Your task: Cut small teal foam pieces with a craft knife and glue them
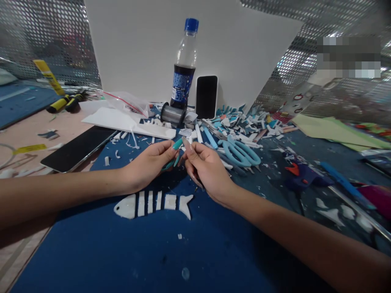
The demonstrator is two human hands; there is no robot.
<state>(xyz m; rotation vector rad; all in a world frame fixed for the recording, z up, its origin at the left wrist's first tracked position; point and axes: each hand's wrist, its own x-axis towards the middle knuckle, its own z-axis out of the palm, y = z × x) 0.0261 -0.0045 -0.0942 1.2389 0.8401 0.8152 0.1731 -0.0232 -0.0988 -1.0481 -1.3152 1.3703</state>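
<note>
My left hand [149, 160], with long teal nails, meets my right hand [209, 167] over the blue mat [146, 252]. Thumbs and fingers are pinched together on both, tips nearly touching. Anything between them is too small or hidden to make out. Below the hands lies a flat white fish [125, 206], cut crosswise into several pieces with narrow gaps, a dark dot for its eye. A tiny white scrap [180, 236] rests nearer to me. Light-blue-handled scissors [241, 152] lie just beyond my right hand.
Behind the hands stand a cola bottle [183, 77], a propped phone [206, 97] and a spool [172, 115]. Blue and white scraps [244, 124] pile up nearby. A black tablet-like slab [79, 148] lies left; a purple glue gun [305, 177] and green paper [339, 132] lie right.
</note>
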